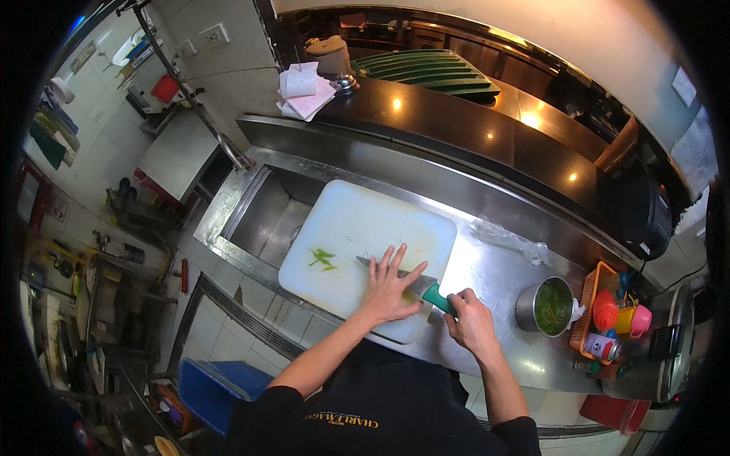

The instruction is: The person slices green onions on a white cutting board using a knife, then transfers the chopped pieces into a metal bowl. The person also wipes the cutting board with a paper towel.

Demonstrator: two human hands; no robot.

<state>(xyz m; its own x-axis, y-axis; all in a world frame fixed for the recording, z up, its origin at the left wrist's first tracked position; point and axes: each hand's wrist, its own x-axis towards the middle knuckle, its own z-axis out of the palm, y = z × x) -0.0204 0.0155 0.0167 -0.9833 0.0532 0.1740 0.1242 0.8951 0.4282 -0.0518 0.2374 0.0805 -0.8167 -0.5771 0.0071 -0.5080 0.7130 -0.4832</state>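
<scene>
A white cutting board (369, 220) lies across the sink's edge and the steel counter. My right hand (473, 324) is closed round the green handle of a kitchen knife (439, 297), whose blade points left over the board. Flat across the blade rests my left hand (391, 289), fingers spread and stretched out. It hides much of the blade and anything beneath it; a bit of green shows by the blade near the handle. A few green trimmings (322, 257) lie on the board to the left of my left hand.
A steel pot (525, 310) with chopped greens in liquid stands right of the board. Beyond it, an orange basket (581, 330) holds bottles and cups. Crumpled clear plastic (511, 239) lies behind. At left is the sink basin (278, 220) with a tap (242, 161).
</scene>
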